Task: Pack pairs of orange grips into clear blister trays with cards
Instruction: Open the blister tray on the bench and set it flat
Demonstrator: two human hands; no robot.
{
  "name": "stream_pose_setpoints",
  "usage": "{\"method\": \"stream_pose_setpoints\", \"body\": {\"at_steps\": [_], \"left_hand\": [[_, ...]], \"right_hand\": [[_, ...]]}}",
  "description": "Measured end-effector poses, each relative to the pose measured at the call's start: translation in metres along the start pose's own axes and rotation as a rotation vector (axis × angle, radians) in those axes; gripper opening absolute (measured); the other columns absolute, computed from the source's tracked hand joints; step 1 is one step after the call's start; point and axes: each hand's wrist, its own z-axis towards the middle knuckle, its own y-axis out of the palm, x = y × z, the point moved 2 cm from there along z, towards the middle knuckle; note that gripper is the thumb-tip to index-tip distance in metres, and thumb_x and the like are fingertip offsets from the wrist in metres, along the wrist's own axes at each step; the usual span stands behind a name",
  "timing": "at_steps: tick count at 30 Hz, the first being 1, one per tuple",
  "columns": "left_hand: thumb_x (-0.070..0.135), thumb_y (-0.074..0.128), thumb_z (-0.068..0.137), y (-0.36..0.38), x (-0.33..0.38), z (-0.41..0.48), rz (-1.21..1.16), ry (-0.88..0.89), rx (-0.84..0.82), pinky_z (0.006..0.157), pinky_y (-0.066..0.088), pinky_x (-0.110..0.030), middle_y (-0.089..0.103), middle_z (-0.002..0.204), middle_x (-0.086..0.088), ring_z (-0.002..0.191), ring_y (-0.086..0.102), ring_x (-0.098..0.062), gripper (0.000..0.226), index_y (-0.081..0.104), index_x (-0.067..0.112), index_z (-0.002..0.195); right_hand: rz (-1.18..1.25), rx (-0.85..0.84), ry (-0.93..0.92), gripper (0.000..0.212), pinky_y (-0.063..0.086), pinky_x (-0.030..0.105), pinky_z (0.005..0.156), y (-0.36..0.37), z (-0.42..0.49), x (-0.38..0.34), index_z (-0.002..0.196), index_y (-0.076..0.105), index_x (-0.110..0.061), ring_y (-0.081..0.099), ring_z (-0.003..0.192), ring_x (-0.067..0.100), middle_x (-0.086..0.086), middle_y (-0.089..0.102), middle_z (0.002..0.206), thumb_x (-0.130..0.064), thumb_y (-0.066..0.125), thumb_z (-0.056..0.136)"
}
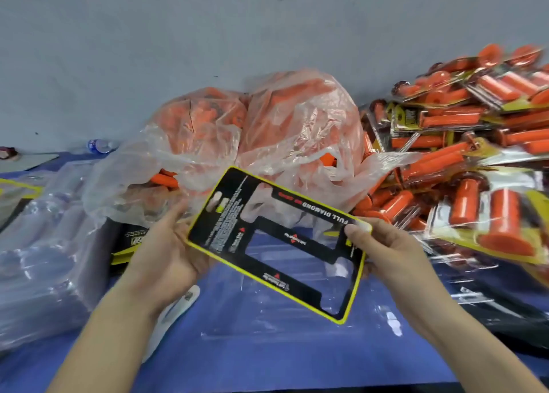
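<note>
Holding a black, yellow-edged card (292, 238) over the middle of the frame, both hands were occupied. The left hand (169, 244) cradled the card's left edge with its fingers tucked out of sight behind it, and the right hand (386, 244) pinched the right corner, thumb on top. Under the card, a clear blister tray (282, 318) lay on the blue table (267, 369) and looked empty. So this pack seemed barely begun, with the card still to be seated and a pair of grips still to go in. At the right of the frame a large heap of finished packs (475, 161) suggested much was already done. Bags of loose orange grips (252, 131) at upper centre and a wrapped stack of trays (44, 244) at the left suggested plenty remained.
</note>
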Motion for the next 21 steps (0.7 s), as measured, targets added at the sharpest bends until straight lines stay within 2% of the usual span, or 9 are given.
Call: {"method": "stream_pose_setpoints", "body": {"at_steps": [1, 3, 5, 6, 7, 9, 13, 16, 21], "left_hand": [[0.040, 0.045, 0.101, -0.003, 0.001, -0.001, 0.034, -0.019, -0.060, 0.103, 0.047, -0.050, 0.066, 0.125, -0.019, 0.120, 0.061, -0.034, 0.046, 0.072, 0.005, 0.116], [0.043, 0.056, 0.092, -0.008, -0.004, -0.001, 0.343, 0.001, -0.135, 0.088, 0.057, -0.047, 0.072, 0.111, -0.018, 0.104, 0.070, -0.032, 0.039, 0.078, 0.012, 0.102], [0.038, 0.063, 0.088, -0.012, -0.013, 0.000, 0.713, 0.120, -0.061, 0.083, 0.059, -0.038, 0.075, 0.103, -0.013, 0.094, 0.073, -0.026, 0.027, 0.076, 0.018, 0.100], [0.032, 0.063, 0.090, -0.015, -0.019, 0.001, 0.780, 0.168, -0.015, 0.076, 0.060, -0.030, 0.076, 0.100, -0.010, 0.089, 0.074, -0.022, 0.020, 0.075, 0.018, 0.099], [0.027, 0.062, 0.093, -0.016, -0.022, 0.001, 0.791, 0.203, 0.023, 0.069, 0.059, -0.025, 0.077, 0.096, -0.009, 0.085, 0.075, -0.021, 0.017, 0.074, 0.015, 0.097], [0.022, 0.060, 0.096, -0.018, -0.026, 0.001, 0.774, 0.207, 0.071, 0.068, 0.059, -0.025, 0.077, 0.093, -0.009, 0.083, 0.075, -0.023, 0.017, 0.071, 0.010, 0.099], [0.020, 0.055, 0.099, -0.021, -0.030, 0.001, 0.776, 0.191, 0.100, 0.079, 0.057, -0.040, 0.077, 0.091, -0.011, 0.084, 0.074, -0.029, 0.021, 0.070, 0.006, 0.099], [0.020, 0.054, 0.099, -0.025, -0.033, 0.001, 0.806, 0.206, 0.137, 0.071, 0.056, -0.036, 0.077, 0.086, -0.009, 0.079, 0.075, -0.026, 0.020, 0.070, 0.008, 0.095], [0.021, 0.054, 0.100, -0.030, -0.034, 0.003, 0.789, 0.174, 0.170, 0.059, 0.058, -0.024, 0.077, 0.084, -0.008, 0.075, 0.075, -0.023, 0.020, 0.070, 0.009, 0.095]], "right_hand": [[-0.040, 0.023, -0.013, 0.009, 0.044, 0.020, 0.049, -0.006, 0.000, -0.002, 0.086, 0.074, -0.020, 0.055, 0.058, 0.015, 0.007, 0.067, 0.073, -0.026, 0.068, 0.089], [-0.120, 0.042, -0.030, 0.019, 0.040, 0.016, 0.046, -0.012, 0.000, -0.003, 0.076, 0.071, -0.015, 0.048, 0.050, 0.013, 0.003, 0.061, 0.062, -0.031, 0.070, 0.087], [-0.176, 0.056, -0.039, 0.031, 0.038, 0.015, 0.046, -0.014, -0.001, -0.003, 0.069, 0.067, -0.011, 0.045, 0.045, 0.012, 0.002, 0.055, 0.055, -0.038, 0.072, 0.083], [-0.190, 0.063, -0.045, 0.036, 0.037, 0.016, 0.046, -0.014, -0.001, -0.002, 0.065, 0.065, -0.011, 0.044, 0.044, 0.012, 0.002, 0.052, 0.053, -0.043, 0.072, 0.081], [-0.198, 0.070, -0.051, 0.041, 0.037, 0.016, 0.046, -0.013, -0.002, -0.002, 0.063, 0.064, -0.012, 0.044, 0.044, 0.013, 0.002, 0.051, 0.052, -0.048, 0.070, 0.079], [-0.177, 0.069, -0.053, 0.045, 0.039, 0.016, 0.049, -0.010, -0.003, -0.001, 0.064, 0.066, -0.013, 0.048, 0.049, 0.014, 0.005, 0.053, 0.056, -0.055, 0.065, 0.080], [0.079, -0.058, 0.071, 0.045, 0.052, 0.026, 0.062, -0.001, -0.008, 0.004, 0.098, 0.076, -0.015, 0.067, 0.067, 0.020, 0.013, 0.075, 0.093, -0.053, 0.053, 0.089], [0.213, -0.155, 0.166, 0.052, 0.053, 0.027, 0.059, 0.006, -0.010, 0.007, 0.113, 0.071, -0.011, 0.067, 0.075, 0.021, 0.013, 0.073, 0.111, -0.052, 0.051, 0.088], [0.293, -0.266, 0.181, 0.055, 0.054, 0.032, 0.055, 0.012, -0.012, 0.008, 0.122, 0.065, -0.010, 0.068, 0.082, 0.024, 0.012, 0.069, 0.120, -0.050, 0.052, 0.087]]}}
